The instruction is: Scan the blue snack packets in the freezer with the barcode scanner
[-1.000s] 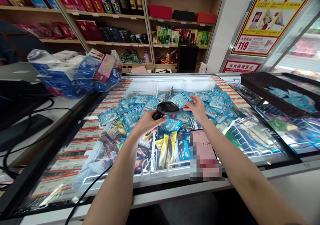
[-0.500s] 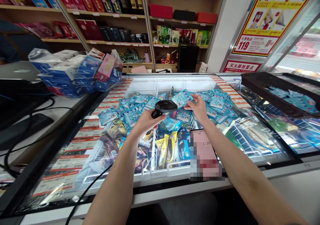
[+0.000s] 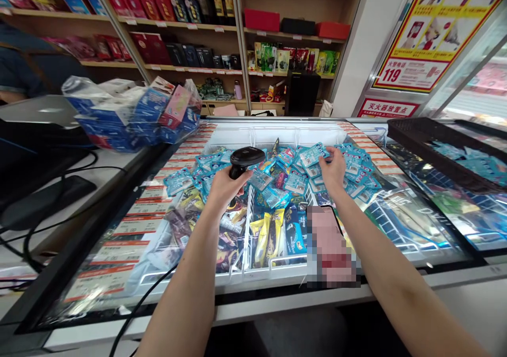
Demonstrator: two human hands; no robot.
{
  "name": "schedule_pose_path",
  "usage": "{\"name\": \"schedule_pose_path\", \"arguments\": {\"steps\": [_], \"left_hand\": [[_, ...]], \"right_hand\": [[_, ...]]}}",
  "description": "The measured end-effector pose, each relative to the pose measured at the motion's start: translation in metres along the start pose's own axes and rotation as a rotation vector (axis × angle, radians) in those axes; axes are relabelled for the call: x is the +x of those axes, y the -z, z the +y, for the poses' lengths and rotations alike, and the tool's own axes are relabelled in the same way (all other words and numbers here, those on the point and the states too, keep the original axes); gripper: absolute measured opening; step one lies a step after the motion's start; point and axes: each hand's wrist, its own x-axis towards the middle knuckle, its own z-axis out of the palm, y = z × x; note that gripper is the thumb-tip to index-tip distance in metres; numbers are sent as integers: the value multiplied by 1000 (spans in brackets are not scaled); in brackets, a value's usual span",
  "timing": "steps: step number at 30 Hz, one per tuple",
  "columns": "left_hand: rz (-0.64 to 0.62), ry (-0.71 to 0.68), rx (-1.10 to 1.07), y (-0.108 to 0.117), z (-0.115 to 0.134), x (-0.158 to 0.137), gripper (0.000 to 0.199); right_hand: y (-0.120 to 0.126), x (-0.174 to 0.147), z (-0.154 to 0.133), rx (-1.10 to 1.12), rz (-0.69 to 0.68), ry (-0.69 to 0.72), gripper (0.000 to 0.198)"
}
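Observation:
My left hand [image 3: 226,189] is wrapped round the handle of a black barcode scanner [image 3: 247,157], held above the freezer's glass top. In my right hand [image 3: 333,168], a blue flat packet [image 3: 312,155] with a printed barcode is pinched at its right edge. Many similar blue packets [image 3: 358,167] lie spread around both hands, with several [image 3: 178,181] on the left. Near my right forearm a phone [image 3: 332,241], partly blurred out, lies at the front edge of the glass.
Wrapped ice creams [image 3: 269,235] lie in white wire baskets under the glass. A bag of blue boxes [image 3: 130,116] stands at the left. A dark basket [image 3: 431,140] with blue packets is at the right. The scanner's cable [image 3: 138,307] trails left; a person's sleeve [image 3: 16,64] shows far left.
My left hand has drawn the scanner left, away from the packet. My right hand has moved right with the blue packet, over the right-hand pile. The view has shifted slightly.

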Motion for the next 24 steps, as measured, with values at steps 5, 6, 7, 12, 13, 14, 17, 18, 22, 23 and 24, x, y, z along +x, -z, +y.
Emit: {"name": "schedule_pose_path", "arguments": {"steps": [5, 6, 7, 12, 13, 14, 17, 18, 22, 23, 24], "left_hand": [[25, 6, -13, 1, -6, 4, 36], [28, 0, -13, 1, -7, 4, 36], [30, -5, -17, 1, -8, 5, 36], [49, 1, -73, 0, -8, 6, 36], [52, 10, -74, 0, -7, 6, 35], [56, 17, -69, 0, -6, 6, 34], [55, 16, -40, 0, -5, 5, 33], [52, 10, -31, 0, -6, 5, 33], [61, -1, 0, 1, -8, 6, 32], [64, -3, 6, 1, -8, 6, 31], [65, -7, 9, 1, -8, 6, 31]], "right_hand": [[1, -4, -13, -226, 18, 234, 32], [-2, -5, -18, -217, -60, 277, 30], [-6, -7, -25, -202, -156, 317, 27], [-35, -17, -62, -203, -607, 448, 31], [-41, -19, -71, -214, -654, 470, 33], [-47, -21, -79, -221, -692, 497, 36], [-63, -29, -100, -262, -766, 480, 49], [-67, -32, -106, -272, -787, 477, 52], [-78, -40, -115, -259, -796, 441, 53], [-79, -40, -114, -243, -802, 393, 51], [-78, -38, -111, -227, -809, 332, 50]]}}
